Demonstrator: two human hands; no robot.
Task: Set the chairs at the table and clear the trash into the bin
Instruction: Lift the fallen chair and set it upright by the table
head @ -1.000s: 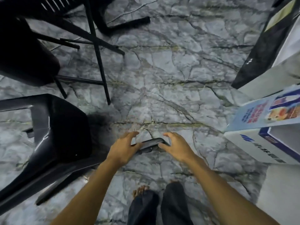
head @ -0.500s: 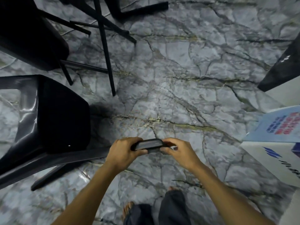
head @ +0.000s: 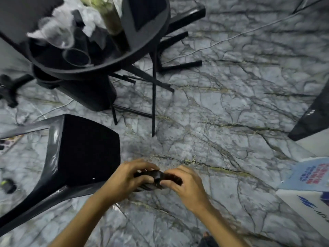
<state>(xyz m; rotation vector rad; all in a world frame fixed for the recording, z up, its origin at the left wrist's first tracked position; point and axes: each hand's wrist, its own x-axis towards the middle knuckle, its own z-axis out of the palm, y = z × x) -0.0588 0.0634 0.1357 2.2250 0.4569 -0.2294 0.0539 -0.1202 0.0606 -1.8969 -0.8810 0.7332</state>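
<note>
A black plastic chair (head: 83, 148) lies tipped on its side on the marble floor at the left. Its leg tip (head: 154, 175) points right, and both my hands grip it. My left hand (head: 128, 177) wraps the leg from the left. My right hand (head: 183, 186) holds the end from the right. The round black table (head: 146, 41) stands at the top left on thin black legs. On it lie clear plastic cups (head: 57, 34), crumpled white paper (head: 89, 20) and a bottle (head: 110, 16). No bin that I can identify is in view.
A white and blue box (head: 308, 191) sits at the right edge. A dark slanted panel (head: 313, 116) stands above it. Another black chair's legs (head: 179, 38) lie behind the table. Small items (head: 8, 185) lie on the floor at the far left. A cable (head: 231, 38) crosses the floor.
The view has tilted up, bringing the littered table top into sight. My hands closed on the chair leg and have lifted it off the floor.
</note>
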